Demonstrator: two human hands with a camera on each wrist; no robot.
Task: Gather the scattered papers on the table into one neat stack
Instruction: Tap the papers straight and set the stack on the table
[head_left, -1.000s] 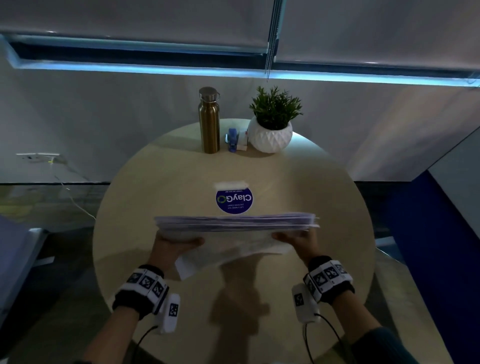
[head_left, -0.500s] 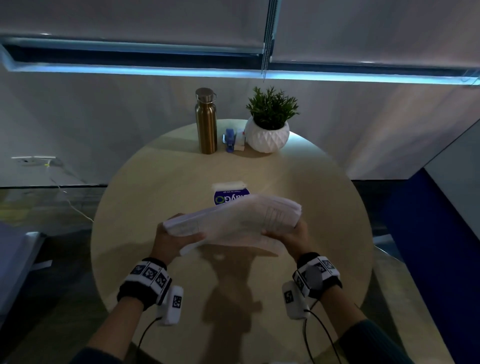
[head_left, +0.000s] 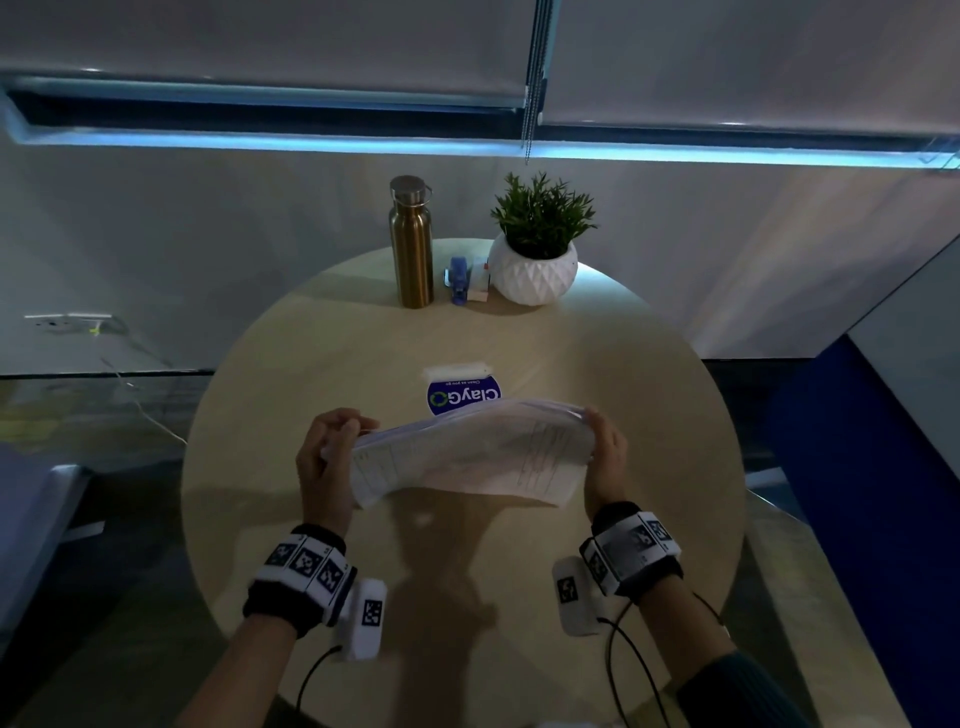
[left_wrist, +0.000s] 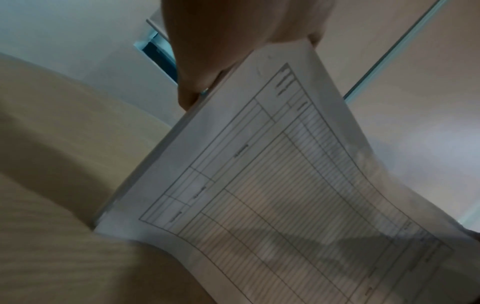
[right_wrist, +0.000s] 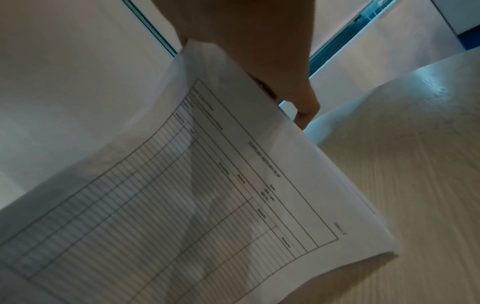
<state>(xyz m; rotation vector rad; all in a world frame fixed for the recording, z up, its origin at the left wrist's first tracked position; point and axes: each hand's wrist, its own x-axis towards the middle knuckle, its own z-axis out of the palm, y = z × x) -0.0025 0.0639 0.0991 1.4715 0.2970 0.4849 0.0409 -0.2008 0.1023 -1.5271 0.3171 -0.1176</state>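
Both hands, left hand (head_left: 324, 457) and right hand (head_left: 605, 457), grip the gathered papers (head_left: 467, 457) by opposite edges above the counter (head_left: 311, 353) centre; remaining, by judgement: squaring and setting down.

round table (head_left: 311, 415) | bottle (head_left: 411, 244) | potted plant (head_left: 535, 260) | stapler (head_left: 458, 280) | wipes pack (head_left: 460, 384)

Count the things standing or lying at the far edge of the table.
4: a gold bottle on the left, a blue stapler beside it, a small white box behind the stapler, and a potted plant on the right. More may hide behind them.
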